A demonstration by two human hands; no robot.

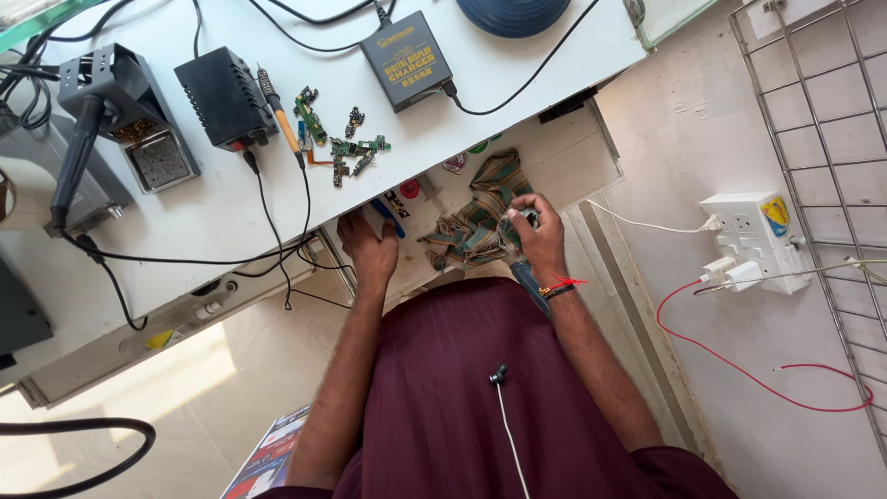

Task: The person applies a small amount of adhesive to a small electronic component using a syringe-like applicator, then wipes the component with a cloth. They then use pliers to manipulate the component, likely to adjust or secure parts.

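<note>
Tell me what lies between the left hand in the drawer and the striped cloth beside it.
Little visible does. The left hand rests at the open drawer front, and the striped cloth lies just to its right. Only a blue-handled tool by the fingers and bare drawer floor lie between them.

Electronics repair bench, soldering iron (279, 118), circuit boards (344, 139)

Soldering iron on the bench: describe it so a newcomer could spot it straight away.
Start at the white workbench and find the black box-shaped power unit near its middle. The soldering iron lies just beside that box, between it and the scatter of small green circuit boards. It is the only slim stick there, with an orange-yellow handle and a black cable trailing off.
</note>
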